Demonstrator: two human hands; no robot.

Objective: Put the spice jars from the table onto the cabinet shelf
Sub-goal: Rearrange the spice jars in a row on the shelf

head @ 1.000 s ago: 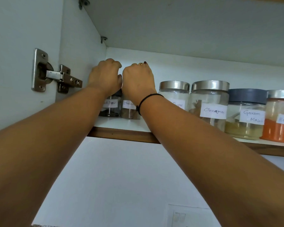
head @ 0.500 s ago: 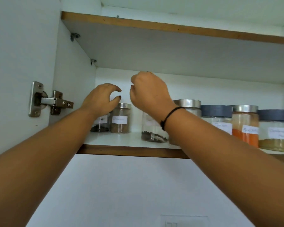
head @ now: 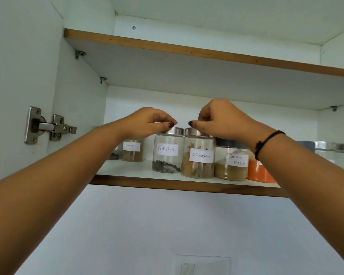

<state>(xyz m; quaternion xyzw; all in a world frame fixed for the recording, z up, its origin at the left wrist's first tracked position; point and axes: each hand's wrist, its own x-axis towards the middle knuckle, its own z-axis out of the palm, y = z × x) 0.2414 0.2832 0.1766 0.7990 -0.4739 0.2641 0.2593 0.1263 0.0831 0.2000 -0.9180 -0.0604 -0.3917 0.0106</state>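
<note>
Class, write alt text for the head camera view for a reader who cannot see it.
A person's left hand and right hand curl over the metal lids of a Black Pepper jar and a Cinnamon jar standing side by side on a cabinet shelf, beside a Garam Masala jar.

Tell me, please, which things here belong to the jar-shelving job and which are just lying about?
Job: left hand, right hand, black pepper jar, cinnamon jar, garam masala jar, orange powder jar, small brown jar, shelf.
Just there: door hinge, wall switch, upper shelf.
</note>
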